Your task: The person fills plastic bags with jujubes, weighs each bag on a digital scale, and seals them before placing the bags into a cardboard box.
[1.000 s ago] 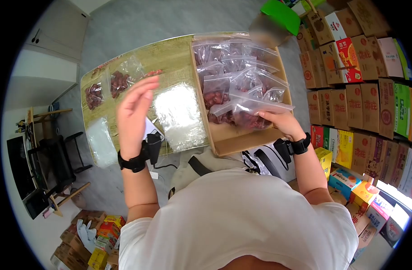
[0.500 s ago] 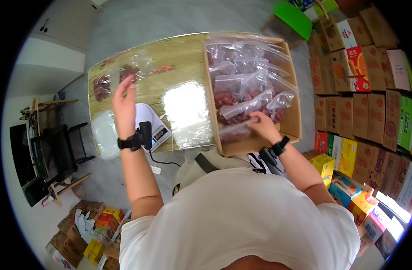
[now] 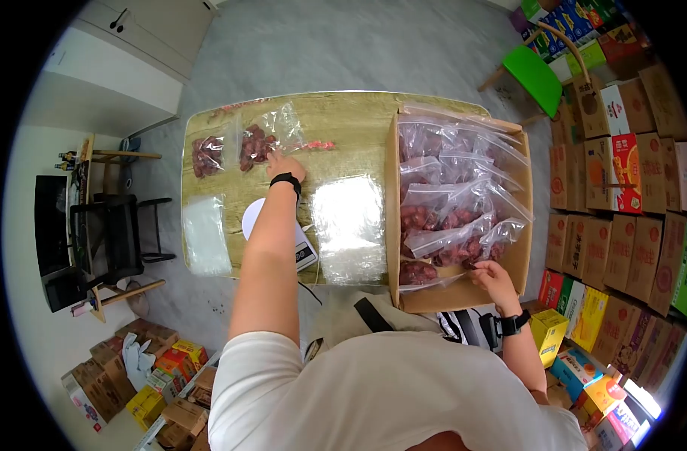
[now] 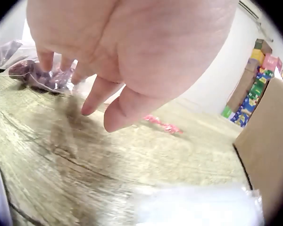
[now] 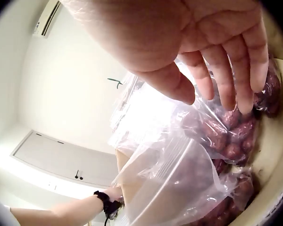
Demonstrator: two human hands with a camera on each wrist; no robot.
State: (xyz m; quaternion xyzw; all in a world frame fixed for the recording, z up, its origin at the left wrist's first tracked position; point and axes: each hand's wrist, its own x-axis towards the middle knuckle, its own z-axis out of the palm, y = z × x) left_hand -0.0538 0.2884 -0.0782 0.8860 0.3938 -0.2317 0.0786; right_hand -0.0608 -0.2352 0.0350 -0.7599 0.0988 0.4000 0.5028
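My left hand reaches over the table, fingers loosely bent and holding nothing, beside a clear bag of dark red date-like fruits. In the left wrist view its fingertips overlap the filled bag. The right hand is in the front of an open cardboard box packed with filled zip bags. Seen from the right wrist, its fingers hang fairly straight, their tips at a bag of red fruits and pinching nothing. Another filled bag lies at the box's near left corner.
A second filled bag lies at the table's far left. A white kitchen scale is partly under my left forearm. Flat clear bags lie between scale and box, with another stack at left. Small red packets lie behind.
My left hand has moved forward to the filled bag beyond the scale. The right hand has let go of a filled bag, which now lies at the box's near left corner.
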